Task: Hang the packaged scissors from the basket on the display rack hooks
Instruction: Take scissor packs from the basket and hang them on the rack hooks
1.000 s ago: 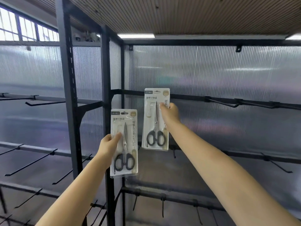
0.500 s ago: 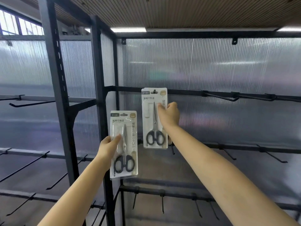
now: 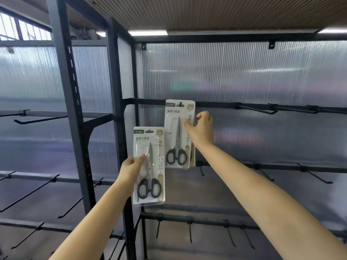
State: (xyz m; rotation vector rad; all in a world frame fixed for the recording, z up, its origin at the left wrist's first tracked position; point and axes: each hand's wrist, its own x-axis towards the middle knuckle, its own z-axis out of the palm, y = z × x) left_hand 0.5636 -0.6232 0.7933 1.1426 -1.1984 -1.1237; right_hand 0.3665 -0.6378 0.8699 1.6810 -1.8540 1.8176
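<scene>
Two white packs of black-handled scissors are in view. The upper pack (image 3: 177, 128) hangs flat against the top rail (image 3: 216, 104), with a black hook tip (image 3: 180, 104) poking through its hang hole. My right hand (image 3: 201, 131) pinches that pack's right edge, thumb across its front. The lower pack (image 3: 149, 166) is held upright in front of the black corner post (image 3: 116, 109). My left hand (image 3: 131, 168) grips its left edge with the thumb on the front. The basket is out of view.
Bare black hooks (image 3: 259, 110) stick out along the top rail to the right. More hooks (image 3: 266, 174) line the middle and bottom rails. The left bay has long hooks (image 3: 39, 120) on its rails. Ribbed translucent panels back the rack.
The upper pack has risen to the top rail and its hole now sits over the hook. My right hand slid to the pack's right edge. The left hand and its pack stayed put.
</scene>
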